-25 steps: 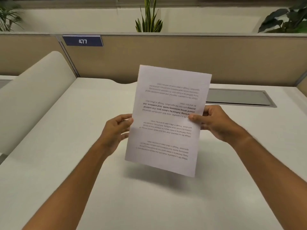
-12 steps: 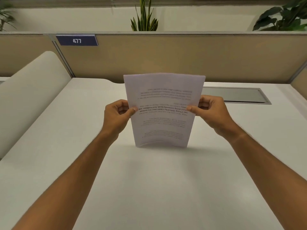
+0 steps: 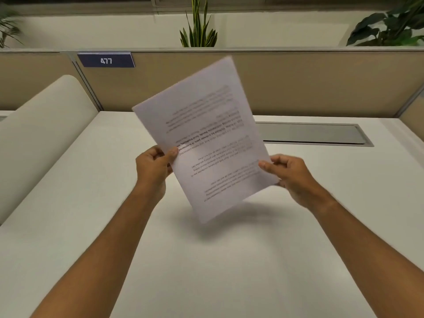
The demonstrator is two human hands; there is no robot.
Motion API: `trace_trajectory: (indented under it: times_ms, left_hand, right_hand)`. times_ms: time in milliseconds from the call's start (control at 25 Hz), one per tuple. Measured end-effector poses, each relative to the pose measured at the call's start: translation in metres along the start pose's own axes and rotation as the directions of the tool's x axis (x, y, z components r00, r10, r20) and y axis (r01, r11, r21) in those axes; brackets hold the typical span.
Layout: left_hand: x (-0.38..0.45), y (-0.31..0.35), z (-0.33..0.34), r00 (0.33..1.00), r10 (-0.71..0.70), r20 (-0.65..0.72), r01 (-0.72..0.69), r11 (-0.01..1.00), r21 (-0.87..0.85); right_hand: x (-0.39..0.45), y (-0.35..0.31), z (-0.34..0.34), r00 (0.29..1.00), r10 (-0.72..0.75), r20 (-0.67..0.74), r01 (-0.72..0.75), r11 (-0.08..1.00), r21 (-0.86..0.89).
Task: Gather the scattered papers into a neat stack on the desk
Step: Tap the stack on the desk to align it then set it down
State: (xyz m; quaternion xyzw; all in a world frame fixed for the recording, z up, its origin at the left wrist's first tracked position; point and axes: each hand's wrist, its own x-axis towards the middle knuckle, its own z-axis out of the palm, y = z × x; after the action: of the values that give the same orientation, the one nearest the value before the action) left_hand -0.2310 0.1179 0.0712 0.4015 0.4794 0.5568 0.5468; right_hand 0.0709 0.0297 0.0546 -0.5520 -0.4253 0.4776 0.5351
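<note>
A bundle of white printed papers (image 3: 206, 138) is in the air above the white desk (image 3: 206, 260), tilted with its top leaning to the right and its text upside down to me. My left hand (image 3: 153, 166) pinches the left edge with thumb on the front. My right hand (image 3: 286, 173) pinches the lower right edge. The bottom corner hangs clear of the desk and casts a shadow under it. No other loose sheets are visible on the desk.
A grey cable hatch (image 3: 314, 134) is set into the desk at the back right. Tan partition panels (image 3: 321, 81) with a "477" sign (image 3: 106, 60) close off the back. A curved white divider (image 3: 41, 134) rises on the left. Plants stand behind the partition.
The papers stood upright with their bottom edge on the desk half a second ago; now they are lifted off it and rotated, and both hands sit lower on the edges.
</note>
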Motion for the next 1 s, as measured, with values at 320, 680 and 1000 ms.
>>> trace_trajectory:
  times_ms: [320, 680, 1000]
  left_hand:
    - [-0.024, -0.021, -0.007, 0.989, -0.148, -0.012, 0.141, 0.961, -0.236]
    - [0.014, 0.007, -0.06, 0.98, -0.019, 0.2, -0.03, 0.97, 0.24]
    - [0.009, -0.014, -0.058, 0.978, 0.141, 0.157, -0.192, 0.902, 0.387]
  right_hand:
    - [-0.004, 0.008, 0.03, 0.998, 0.046, -0.048, -0.036, 0.979, 0.2]
    - [0.004, -0.017, -0.018, 0.994, -0.042, 0.102, 0.058, 0.986, -0.156]
    - [0.01, 0.002, -0.013, 0.988, -0.149, -0.044, 0.13, 0.948, -0.29]
